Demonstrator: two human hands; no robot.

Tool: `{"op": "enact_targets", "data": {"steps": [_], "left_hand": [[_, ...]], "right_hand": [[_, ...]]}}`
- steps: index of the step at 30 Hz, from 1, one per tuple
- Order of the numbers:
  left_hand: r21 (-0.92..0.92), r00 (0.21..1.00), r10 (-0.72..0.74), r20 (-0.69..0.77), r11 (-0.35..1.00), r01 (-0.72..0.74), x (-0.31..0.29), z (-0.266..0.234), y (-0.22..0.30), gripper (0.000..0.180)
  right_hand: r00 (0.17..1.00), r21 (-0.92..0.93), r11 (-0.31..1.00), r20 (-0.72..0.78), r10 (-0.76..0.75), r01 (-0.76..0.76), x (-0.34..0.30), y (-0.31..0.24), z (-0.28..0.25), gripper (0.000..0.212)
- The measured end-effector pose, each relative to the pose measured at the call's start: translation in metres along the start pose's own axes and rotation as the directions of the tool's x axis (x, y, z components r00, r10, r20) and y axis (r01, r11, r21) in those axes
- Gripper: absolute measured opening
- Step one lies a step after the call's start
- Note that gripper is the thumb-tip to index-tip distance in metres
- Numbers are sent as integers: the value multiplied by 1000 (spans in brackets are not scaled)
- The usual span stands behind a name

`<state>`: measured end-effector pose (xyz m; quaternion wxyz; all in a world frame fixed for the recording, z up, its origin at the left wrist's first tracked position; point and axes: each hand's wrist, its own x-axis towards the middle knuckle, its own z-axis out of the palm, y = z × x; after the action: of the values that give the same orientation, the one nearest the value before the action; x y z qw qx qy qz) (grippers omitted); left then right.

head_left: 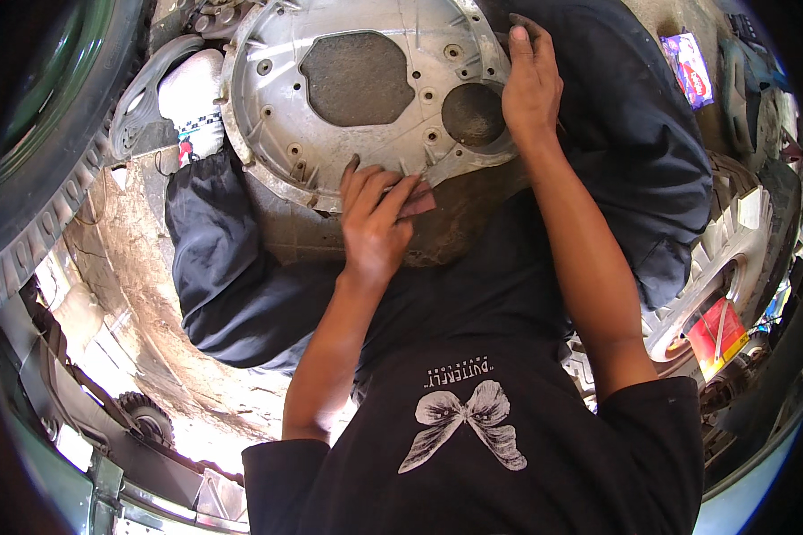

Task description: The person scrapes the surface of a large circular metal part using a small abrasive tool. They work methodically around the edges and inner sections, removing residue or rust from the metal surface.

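Observation:
A grey cast-metal bell housing (pixel 277 165) lies between my legs, with one large opening, a smaller round one and several bolt holes. My left hand (pixel 373 214) is at its near edge, fingers bent and pressed on the metal. A small reddish-brown piece of sandpaper (pixel 419 200) is pinched in those fingers and sticks out on their right. At the housing's right rim is my right hand (pixel 532 89), holding the edge beside the smaller round opening. Its thumb points away from me, and its other fingers are partly hidden.
A large tyre (pixel 71 169) stands close on the left. My sandaled foot (pixel 190 98) is beside the housing. On the right are a purple packet (pixel 687 69), a wheel (pixel 700 303) and a red-and-yellow box (pixel 718 337). The ground is stained and dusty.

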<state>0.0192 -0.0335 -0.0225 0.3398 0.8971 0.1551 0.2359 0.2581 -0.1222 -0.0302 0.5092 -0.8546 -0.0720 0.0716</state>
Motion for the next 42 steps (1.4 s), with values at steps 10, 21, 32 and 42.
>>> {"op": "enact_targets", "data": {"steps": [10, 21, 32, 42], "left_hand": [[10, 998, -11, 54, 1000, 10, -3, 5, 11, 40], [-37, 997, -51, 50, 998, 53, 13, 15, 15, 39], [-96, 998, 21, 52, 995, -15, 30, 19, 14, 48], [33, 1000, 15, -14, 999, -14, -4, -6, -3, 42]], "right_hand": [[1000, -15, 1000, 18, -24, 24, 0, 0, -3, 50], [999, -22, 999, -7, -34, 33, -2, -1, -4, 48], [999, -16, 999, -30, -39, 39, 1, -1, 0, 50], [999, -38, 999, 24, 35, -34, -3, -8, -1, 53]]}}
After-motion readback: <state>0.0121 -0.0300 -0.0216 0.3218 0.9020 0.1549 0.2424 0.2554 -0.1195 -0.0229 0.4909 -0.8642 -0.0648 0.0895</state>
